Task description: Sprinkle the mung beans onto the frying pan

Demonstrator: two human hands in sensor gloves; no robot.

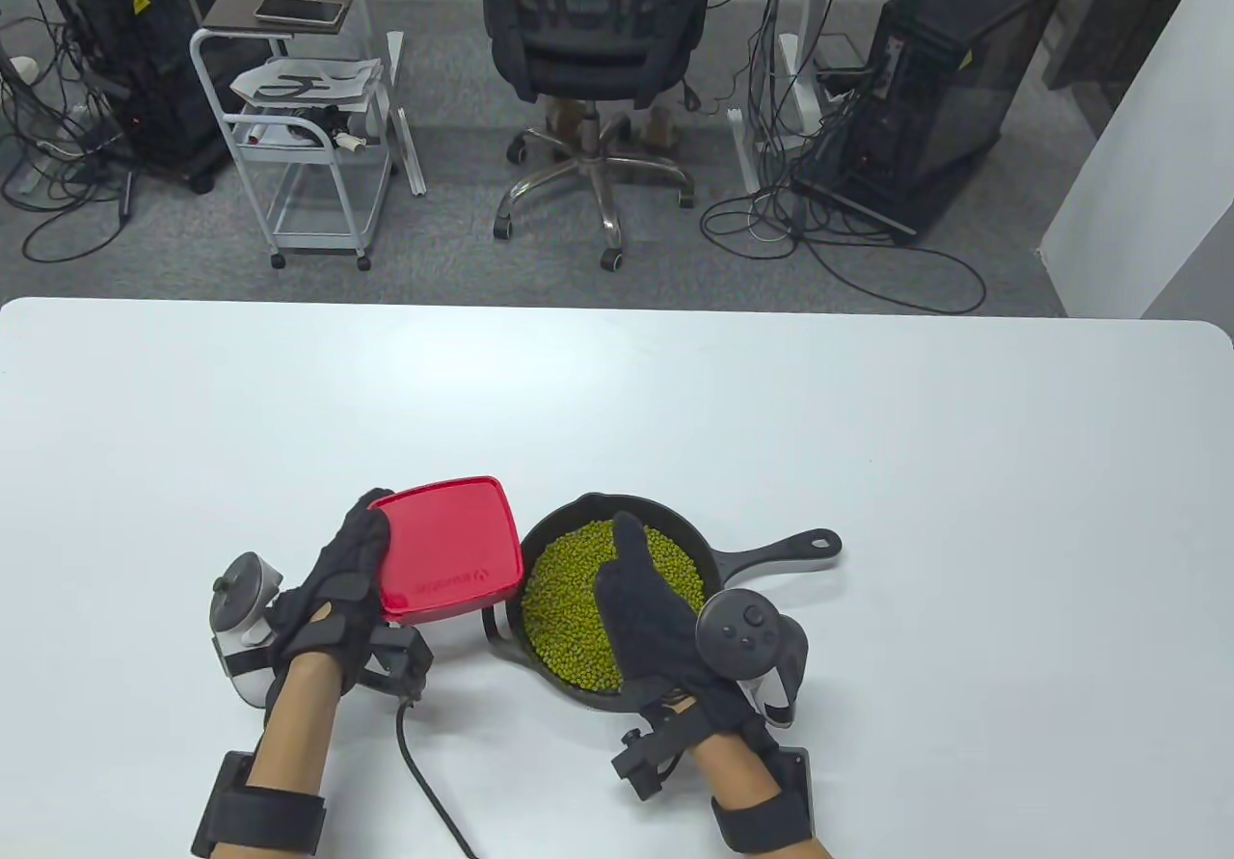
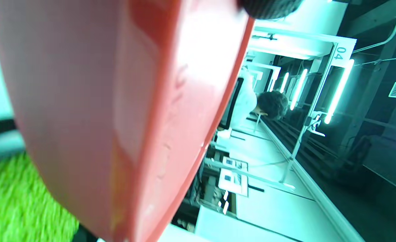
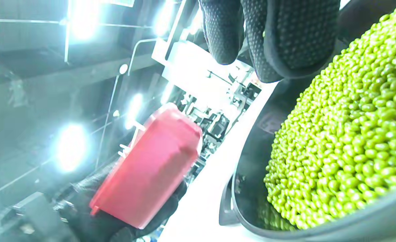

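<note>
2 hands work: the left hand [image 1: 333, 579] grips a tilted red container [image 1: 446, 549] beside the frying pan [image 1: 694, 550], on the worktop [image 1: 868, 435]. The right hand [image 1: 646, 613], fingers loosely extended and holding nothing, hovers over the mung beans [image 1: 569, 628] filling it. Pouring looks finished; next, probably set the container down.

Table view is evenly bright and sharp, with soft shadows. Both wrist views are tilted, teal-tinted and flared by ceiling lights [image 2: 337, 90]; the red box [image 2: 110, 111] is blurred up close.

Beyond the white table [image 1: 617, 396], grey carpet [image 1: 453, 252] holds a black office chair [image 1: 588, 40], a white wheeled cart [image 1: 299, 155], two computer towers and tangled cables [image 1: 829, 223].
</note>
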